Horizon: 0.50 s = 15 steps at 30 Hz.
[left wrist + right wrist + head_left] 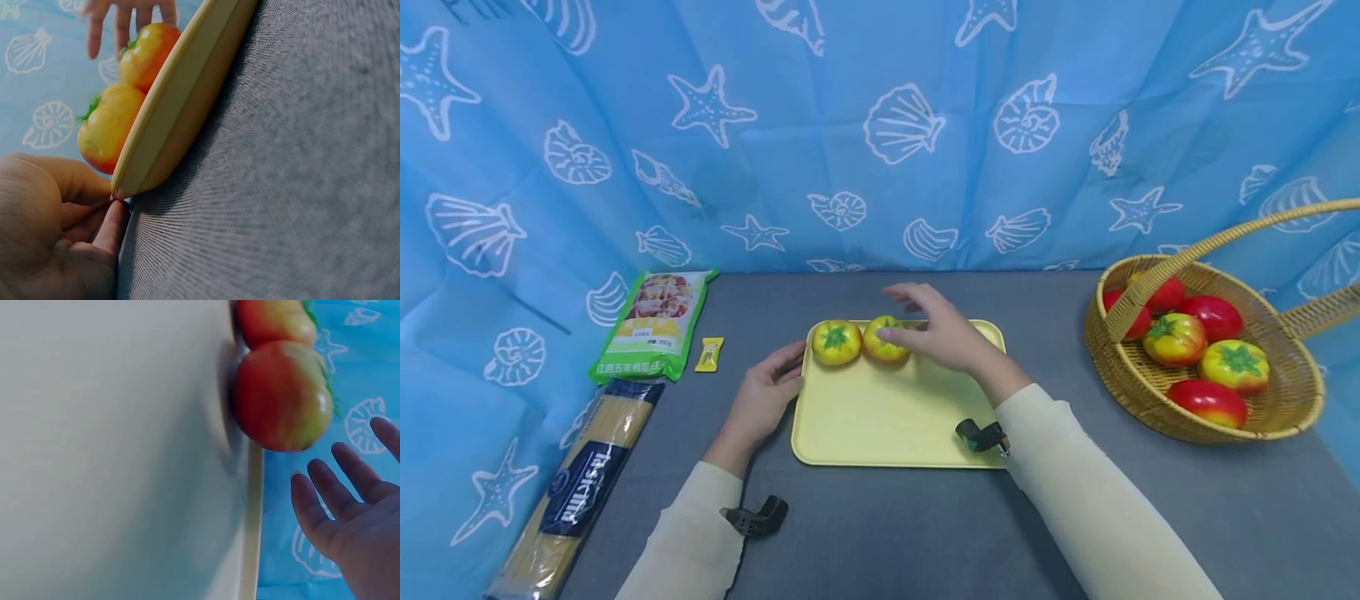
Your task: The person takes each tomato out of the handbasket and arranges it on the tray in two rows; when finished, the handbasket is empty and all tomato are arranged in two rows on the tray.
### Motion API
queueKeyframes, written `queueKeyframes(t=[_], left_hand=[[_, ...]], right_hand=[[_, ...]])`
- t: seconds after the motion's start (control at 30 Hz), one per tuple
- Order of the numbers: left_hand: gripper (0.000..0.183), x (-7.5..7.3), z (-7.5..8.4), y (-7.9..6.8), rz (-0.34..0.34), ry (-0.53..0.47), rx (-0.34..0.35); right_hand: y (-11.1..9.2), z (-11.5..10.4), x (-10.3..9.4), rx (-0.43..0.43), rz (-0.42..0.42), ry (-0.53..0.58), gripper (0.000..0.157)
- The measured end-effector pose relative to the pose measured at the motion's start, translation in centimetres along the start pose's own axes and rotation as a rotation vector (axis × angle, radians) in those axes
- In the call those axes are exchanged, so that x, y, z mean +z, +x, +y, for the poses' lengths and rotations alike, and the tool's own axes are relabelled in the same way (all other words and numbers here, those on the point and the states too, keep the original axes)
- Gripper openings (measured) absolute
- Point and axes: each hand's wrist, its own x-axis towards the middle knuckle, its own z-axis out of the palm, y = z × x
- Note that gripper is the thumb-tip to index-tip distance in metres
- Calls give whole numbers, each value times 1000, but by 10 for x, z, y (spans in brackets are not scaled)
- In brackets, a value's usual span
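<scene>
Two yellow-and-red tomatoes with green leafy tops sit side by side at the back left of a pale yellow tray (880, 417): the left tomato (837, 343) near the corner, the right tomato (880, 348) beside it. My left hand (765, 400) pinches the tray's left rim between thumb and fingertips, close to the left tomato (112, 128). Over the back of the tray, my right hand (943, 329) has its fingers spread and overlaps the right tomato in the head view. From the right wrist, a gap shows between those fingers (306, 503) and the nearer tomato (284, 397).
A wicker basket (1105, 367) with a tall handle stands at the right, holding several red and yellow-green fruits. At the left lie a green food packet (655, 325), a small yellow sachet (709, 354) and a pack of spaghetti (580, 492). A blue curtain (880, 208) hangs behind.
</scene>
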Motion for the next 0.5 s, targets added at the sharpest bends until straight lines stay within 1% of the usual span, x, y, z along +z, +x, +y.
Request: queueKeyframes(t=[0.1,0.23,0.33,0.43,0.5], left_hand=[[56,0,1,0,2,7,-6],[56,0,2,-1,-1,12,-12],[55,0,1,-1,1,12,-14],[55,-1,0,-1,4,11,-12],[55,-1,0,-1,5,13,-8]], right_hand=[[-5,-4,-6,-19,29,71,61],[-16,-9,-16,-53,53,250,56],[-24,-10,-23,-95,52,411,64],[-33,-8,-31,-159,43,519,74],[-39,-8,-36,-211,33,577,77]])
